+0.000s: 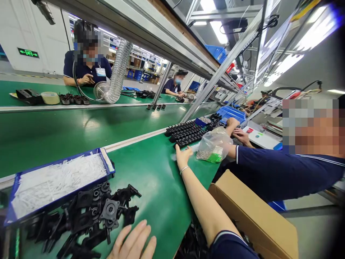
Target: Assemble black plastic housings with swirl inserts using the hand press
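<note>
My left hand (133, 241) lies flat at the bottom edge, fingers stretched out and holding nothing, just right of a heap of black plastic parts (97, 214). My right arm reaches far forward over the green table (156, 180). My right hand (183, 156), with a bracelet at the wrist, is open and empty. It rests beside a clear plastic bag of small metal pieces (212, 147), near a row of black parts (188, 132).
A blue tray of white strips (58, 180) sits left of the heap. A cardboard box (256, 216) stands at my right. A co-worker in navy on the right has both hands (237, 131) by the bag. Two people sit across the green conveyor (67, 126).
</note>
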Available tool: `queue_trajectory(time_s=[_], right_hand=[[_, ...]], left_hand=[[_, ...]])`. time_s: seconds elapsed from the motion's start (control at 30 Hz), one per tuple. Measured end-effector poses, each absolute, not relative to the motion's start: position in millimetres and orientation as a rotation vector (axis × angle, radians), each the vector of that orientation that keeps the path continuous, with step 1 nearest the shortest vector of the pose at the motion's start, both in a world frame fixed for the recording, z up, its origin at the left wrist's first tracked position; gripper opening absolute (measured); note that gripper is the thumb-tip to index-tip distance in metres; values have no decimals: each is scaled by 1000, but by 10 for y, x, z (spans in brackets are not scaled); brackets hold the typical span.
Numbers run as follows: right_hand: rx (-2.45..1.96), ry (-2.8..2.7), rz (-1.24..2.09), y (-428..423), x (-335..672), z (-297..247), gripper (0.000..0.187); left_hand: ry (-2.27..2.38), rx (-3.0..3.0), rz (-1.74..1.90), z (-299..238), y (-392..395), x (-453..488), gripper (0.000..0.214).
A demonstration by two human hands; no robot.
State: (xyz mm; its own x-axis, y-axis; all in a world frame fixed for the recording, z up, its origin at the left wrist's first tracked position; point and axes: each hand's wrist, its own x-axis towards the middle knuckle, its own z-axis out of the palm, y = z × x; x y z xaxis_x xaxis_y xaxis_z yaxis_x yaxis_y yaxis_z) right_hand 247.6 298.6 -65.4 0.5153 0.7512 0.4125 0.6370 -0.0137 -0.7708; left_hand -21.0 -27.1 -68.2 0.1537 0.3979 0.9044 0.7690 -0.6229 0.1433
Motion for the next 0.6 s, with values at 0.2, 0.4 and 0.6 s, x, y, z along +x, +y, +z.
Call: queue_trajectory(time_s=[0.2, 0.4, 0.6], right_hand=[[-1444, -1695, 584, 1838, 1753, -670, 39], [-968, -2081, 891, 901, 964, -492, 33], [-987, -1988, 839, 975, 841, -493, 34]], left_hand=[[-950, -2354, -1218, -517, -401, -381, 29], [-701, -2431, -1042, -369, -575, -495, 27], [-745, -2388, -724, 77, -1061, -942, 31]])
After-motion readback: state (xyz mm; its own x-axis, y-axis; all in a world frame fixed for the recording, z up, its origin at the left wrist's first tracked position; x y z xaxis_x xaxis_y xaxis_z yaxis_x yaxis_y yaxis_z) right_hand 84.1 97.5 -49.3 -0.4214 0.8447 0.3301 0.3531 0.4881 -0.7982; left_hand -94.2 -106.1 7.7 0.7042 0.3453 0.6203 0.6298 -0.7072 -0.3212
